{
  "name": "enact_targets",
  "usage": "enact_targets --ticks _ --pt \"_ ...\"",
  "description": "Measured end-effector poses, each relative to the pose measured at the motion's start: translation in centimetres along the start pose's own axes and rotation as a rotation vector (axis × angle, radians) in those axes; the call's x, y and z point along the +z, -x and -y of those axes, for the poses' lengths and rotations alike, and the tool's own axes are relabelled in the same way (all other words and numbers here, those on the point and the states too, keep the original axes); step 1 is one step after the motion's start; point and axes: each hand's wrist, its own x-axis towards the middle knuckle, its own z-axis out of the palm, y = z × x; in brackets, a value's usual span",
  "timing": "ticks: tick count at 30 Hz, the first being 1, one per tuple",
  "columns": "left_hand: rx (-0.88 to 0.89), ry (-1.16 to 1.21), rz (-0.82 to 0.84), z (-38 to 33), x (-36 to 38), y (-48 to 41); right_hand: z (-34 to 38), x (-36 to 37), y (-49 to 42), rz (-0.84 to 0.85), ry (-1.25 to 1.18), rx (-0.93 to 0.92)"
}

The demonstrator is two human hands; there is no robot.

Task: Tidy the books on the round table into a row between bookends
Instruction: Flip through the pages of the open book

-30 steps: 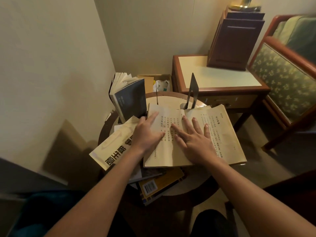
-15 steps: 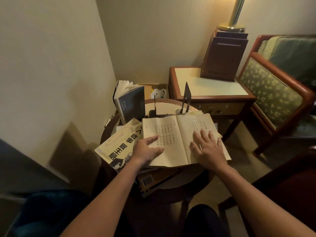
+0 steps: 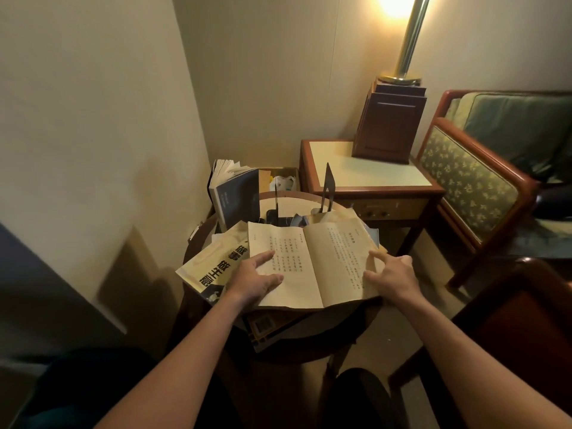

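An open book (image 3: 312, 261) with yellowed pages lies on top of the pile on the round table (image 3: 309, 348). My left hand (image 3: 253, 280) grips its left edge, thumb and forefinger on the page. My right hand (image 3: 391, 274) curls around its right edge. Under the left page lies a cream book with large black characters (image 3: 210, 267). A yellow book with a barcode (image 3: 266, 329) sticks out at the front. A dark blue book (image 3: 238, 199) stands upright at the back left. Two black bookends (image 3: 276, 202) (image 3: 328, 187) stand behind the open book.
The wall runs close along the left. Behind the round table sits a cardboard box (image 3: 283, 178) holding a white bag. A square side table (image 3: 368, 178) with a lamp base (image 3: 390, 125) stands at the back right, an armchair (image 3: 473, 181) beyond it.
Both hands slid apart from the middle of the open book to its outer edges. The view has pulled back and tilted up.
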Motion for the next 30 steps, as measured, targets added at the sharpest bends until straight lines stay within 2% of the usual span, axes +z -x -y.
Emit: enact_targets --ticks 5,9,17,19,22,25,27,30 --pt "0.090 -0.079 -0.002 -1.1 -0.3 0.4 1.4 -0.7 1.0 0.039 -0.053 -0.040" --pt "0.123 -0.127 0.003 -2.0 -0.6 0.7 2.9 -1.4 2.1 0.156 -0.108 -0.219" --pt "0.245 -0.254 0.023 -5.7 0.5 1.8 8.1 -2.6 3.2 0.383 -0.308 -0.281" --pt "0.254 -0.206 0.059 -6.7 1.3 2.2 8.7 -2.4 3.4 0.366 -0.323 -0.327" --pt "0.227 0.004 0.138 -7.8 3.2 2.6 8.7 -2.2 3.5 0.323 -0.400 -0.372" --pt "0.123 0.215 0.284 -8.0 5.0 2.5 8.4 -1.7 3.4 0.278 -0.455 -0.376" --pt "0.091 0.228 0.377 -8.1 6.0 2.9 8.2 -1.6 3.2 0.236 -0.422 -0.349" --pt "0.099 0.198 0.406 -7.6 7.2 3.0 7.2 -2.0 2.9 0.204 -0.407 -0.326"
